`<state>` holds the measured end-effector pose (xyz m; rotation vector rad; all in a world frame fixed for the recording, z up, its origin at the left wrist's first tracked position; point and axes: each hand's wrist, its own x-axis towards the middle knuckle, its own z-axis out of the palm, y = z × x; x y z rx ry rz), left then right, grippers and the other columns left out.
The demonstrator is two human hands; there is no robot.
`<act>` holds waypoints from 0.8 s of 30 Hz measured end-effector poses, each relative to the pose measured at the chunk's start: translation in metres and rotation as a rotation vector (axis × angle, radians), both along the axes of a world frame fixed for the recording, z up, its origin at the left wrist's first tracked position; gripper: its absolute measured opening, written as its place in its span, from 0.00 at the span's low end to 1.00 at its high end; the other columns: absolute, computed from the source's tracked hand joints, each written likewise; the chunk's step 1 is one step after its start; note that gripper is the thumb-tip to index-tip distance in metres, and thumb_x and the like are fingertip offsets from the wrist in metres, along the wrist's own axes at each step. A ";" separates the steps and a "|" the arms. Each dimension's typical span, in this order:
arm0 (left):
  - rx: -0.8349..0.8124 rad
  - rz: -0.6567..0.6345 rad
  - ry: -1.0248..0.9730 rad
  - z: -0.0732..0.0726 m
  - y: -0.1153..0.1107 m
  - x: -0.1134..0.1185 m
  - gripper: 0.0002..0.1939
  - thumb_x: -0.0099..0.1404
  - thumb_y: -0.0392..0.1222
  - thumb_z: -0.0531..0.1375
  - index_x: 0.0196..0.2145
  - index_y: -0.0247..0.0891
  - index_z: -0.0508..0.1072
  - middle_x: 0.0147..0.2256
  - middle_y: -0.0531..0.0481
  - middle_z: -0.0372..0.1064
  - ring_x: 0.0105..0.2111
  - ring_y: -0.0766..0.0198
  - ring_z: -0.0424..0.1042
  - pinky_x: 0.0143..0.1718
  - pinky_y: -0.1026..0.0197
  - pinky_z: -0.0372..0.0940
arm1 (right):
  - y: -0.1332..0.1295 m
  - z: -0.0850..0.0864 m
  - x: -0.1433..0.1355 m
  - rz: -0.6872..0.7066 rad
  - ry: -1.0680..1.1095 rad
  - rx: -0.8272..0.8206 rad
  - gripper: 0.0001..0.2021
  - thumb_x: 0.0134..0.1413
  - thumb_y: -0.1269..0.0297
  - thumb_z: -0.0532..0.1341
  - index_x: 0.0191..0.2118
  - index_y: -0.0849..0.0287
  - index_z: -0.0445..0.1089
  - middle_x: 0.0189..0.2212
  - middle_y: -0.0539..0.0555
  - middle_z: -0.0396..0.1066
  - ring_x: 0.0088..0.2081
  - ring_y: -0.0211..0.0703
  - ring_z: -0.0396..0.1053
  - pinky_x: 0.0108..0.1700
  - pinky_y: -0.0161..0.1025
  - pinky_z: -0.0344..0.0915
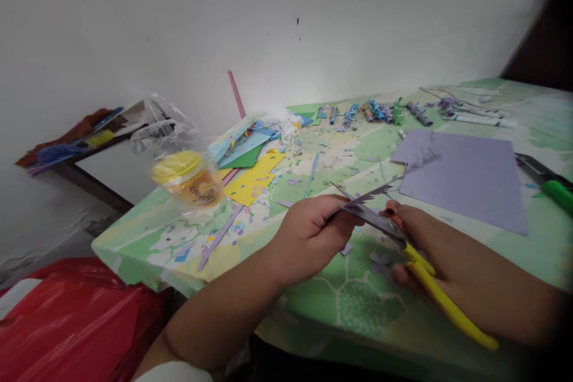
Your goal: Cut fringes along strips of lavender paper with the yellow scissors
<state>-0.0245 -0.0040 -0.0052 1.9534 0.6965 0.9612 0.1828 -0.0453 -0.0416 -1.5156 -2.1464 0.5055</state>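
Note:
Pinched in my left hand (316,236) is a narrow strip of purple paper (370,193) with fringed cuts along its edge. My right hand (441,245) grips a pair of scissors (432,289) with yellow handles. Their blades are parted and meet the strip close to my left fingertips. Beyond my right hand a large purple sheet (465,176) lies flat on the table. Small purple scraps (380,262) rest below the scissors.
A flowered green cloth covers the table (362,304). A yellow-lidded tub (188,182) in clear plastic stands left, near coloured paper sheets (255,178). Curled paper rolls (376,110) line the back. A green-handled cutter (553,185) lies right; a red bag (85,316) is lower left.

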 end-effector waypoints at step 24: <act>0.361 -0.048 0.138 0.007 0.000 -0.004 0.13 0.64 0.35 0.50 0.22 0.38 0.64 0.17 0.56 0.58 0.19 0.71 0.57 0.24 0.67 0.56 | -0.005 0.004 -0.005 0.052 -0.044 0.055 0.25 0.45 0.58 0.60 0.51 0.55 0.61 0.43 0.61 0.74 0.42 0.59 0.74 0.38 0.52 0.72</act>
